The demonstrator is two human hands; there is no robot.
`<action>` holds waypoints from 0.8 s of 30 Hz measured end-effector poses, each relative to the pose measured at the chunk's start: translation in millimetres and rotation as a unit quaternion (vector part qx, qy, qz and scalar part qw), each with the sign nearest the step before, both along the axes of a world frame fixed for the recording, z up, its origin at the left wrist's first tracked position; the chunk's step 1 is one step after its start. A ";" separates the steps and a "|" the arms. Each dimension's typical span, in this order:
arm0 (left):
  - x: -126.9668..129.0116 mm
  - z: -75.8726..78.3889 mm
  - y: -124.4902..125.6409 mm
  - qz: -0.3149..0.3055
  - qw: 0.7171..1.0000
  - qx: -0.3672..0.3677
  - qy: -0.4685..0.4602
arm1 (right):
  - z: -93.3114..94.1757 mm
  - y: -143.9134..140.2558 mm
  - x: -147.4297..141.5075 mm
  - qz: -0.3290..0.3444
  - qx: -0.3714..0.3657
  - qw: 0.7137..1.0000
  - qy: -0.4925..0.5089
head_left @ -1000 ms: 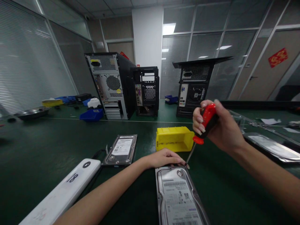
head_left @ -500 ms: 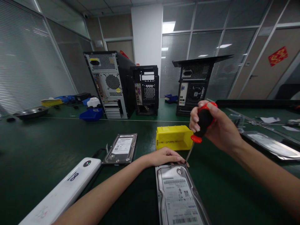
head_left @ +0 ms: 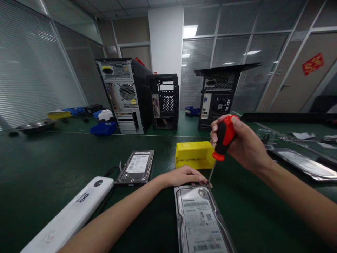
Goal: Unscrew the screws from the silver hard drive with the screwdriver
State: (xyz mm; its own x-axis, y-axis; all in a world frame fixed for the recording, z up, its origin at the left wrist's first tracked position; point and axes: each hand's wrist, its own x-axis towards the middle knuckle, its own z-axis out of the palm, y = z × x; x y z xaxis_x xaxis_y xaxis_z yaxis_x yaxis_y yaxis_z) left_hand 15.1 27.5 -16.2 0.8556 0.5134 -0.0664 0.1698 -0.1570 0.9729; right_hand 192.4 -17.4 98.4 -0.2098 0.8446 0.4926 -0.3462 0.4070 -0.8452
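Observation:
A silver hard drive (head_left: 201, 218) with a printed label lies face up on the green table, its near end cut off by the bottom of the view. My right hand (head_left: 239, 140) is wrapped around the red and black handle of a screwdriver (head_left: 223, 137), tilted with its shaft pointing down. The screwdriver's tip meets the drive's far right corner, beside my left fingertips. Across the far edge of the drive lies my left hand (head_left: 186, 176), fingers bent and pressed together; what they pinch is too small to tell. A yellow bin (head_left: 195, 154) lies just beyond both hands.
Left of the drive are a second hard drive (head_left: 137, 167) and a white power bank (head_left: 71, 214) with a black cable. Another drive (head_left: 308, 161) lies at right. Computer cases (head_left: 126, 95) stand at the back, near a blue bin (head_left: 103, 128).
My right hand has shifted slightly left and the screwdriver handle has turned, showing more red. The tip stays at the drive's corner. My left hand and the drive keep their places.

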 end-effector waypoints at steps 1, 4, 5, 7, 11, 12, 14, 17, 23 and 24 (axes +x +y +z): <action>0.2 0.5 -0.5 0.002 1.000 -0.001 0.003 | -0.2 0.5 0.1 -0.007 0.006 1.000 0.001; 0.6 0.5 -0.5 0.001 1.000 -0.006 0.003 | -0.7 2.7 1.1 -0.018 0.007 1.000 -0.004; 0.6 0.2 -0.1 0.001 1.000 -0.008 0.001 | -1.0 3.5 1.5 -0.018 0.007 1.000 -0.007; 0.6 -0.8 0.9 -0.002 1.000 -0.012 -0.004 | -1.3 4.7 2.1 -0.012 0.008 1.000 -0.011; 0.1 -1.1 1.5 -0.013 1.000 -0.005 -0.010 | -1.2 4.2 2.5 0.013 0.009 1.000 -0.009; 0.1 -0.6 1.0 -0.014 1.000 -0.004 -0.011 | -1.2 3.5 2.5 0.019 0.009 1.000 -0.008; 0.2 0.6 -0.4 -0.008 1.000 -0.007 -0.012 | -1.2 2.3 2.0 0.027 0.006 1.000 -0.009; 0.8 2.3 -2.7 0.001 1.000 -0.017 -0.012 | -1.4 1.5 0.6 0.020 -0.002 1.000 -0.008; 0.9 -0.4 -1.4 -0.005 1.000 -0.017 -0.021 | -3.1 4.2 0.1 -0.001 0.008 1.000 0.000; 0.9 -1.4 -0.6 -0.005 1.000 -0.015 -0.020 | -3.7 4.8 0.3 0.001 0.006 1.000 -0.001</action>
